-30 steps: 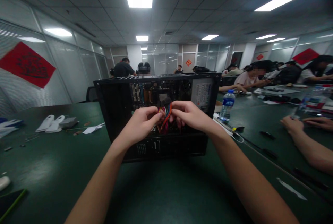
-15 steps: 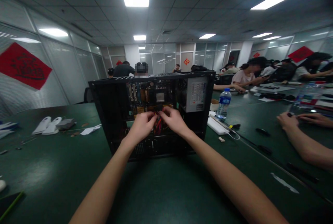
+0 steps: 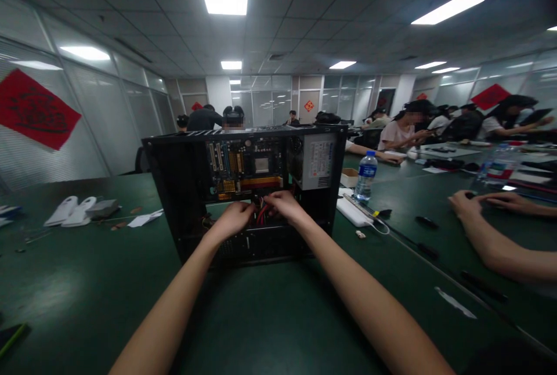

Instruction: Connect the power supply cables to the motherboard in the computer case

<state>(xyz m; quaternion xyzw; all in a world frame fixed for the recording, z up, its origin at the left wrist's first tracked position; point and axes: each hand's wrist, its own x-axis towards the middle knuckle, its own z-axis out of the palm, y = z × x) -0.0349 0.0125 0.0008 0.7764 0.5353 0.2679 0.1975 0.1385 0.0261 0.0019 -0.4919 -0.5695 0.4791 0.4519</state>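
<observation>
An open black computer case (image 3: 174, 189) stands on the green table (image 3: 87, 282), its motherboard (image 3: 243, 169) and grey power supply (image 3: 319, 160) facing me. Both my arms reach into its lower part. My left hand (image 3: 232, 218) and my right hand (image 3: 282, 205) are closed, side by side, on a bundle of red and coloured cables (image 3: 262, 214) below the motherboard. The fingertips are partly hidden among the wires.
A water bottle (image 3: 365, 176), a white flat box (image 3: 351, 211) and black pens (image 3: 424, 223) lie right of the case. Another person's hands (image 3: 474, 204) rest on the table at right. White objects and paper scraps (image 3: 78, 209) lie at left. Several people sit at the far tables.
Both hands have moved down and deeper into the case with the cable bundle, from in front of the motherboard to below it. The view has pulled back a little.
</observation>
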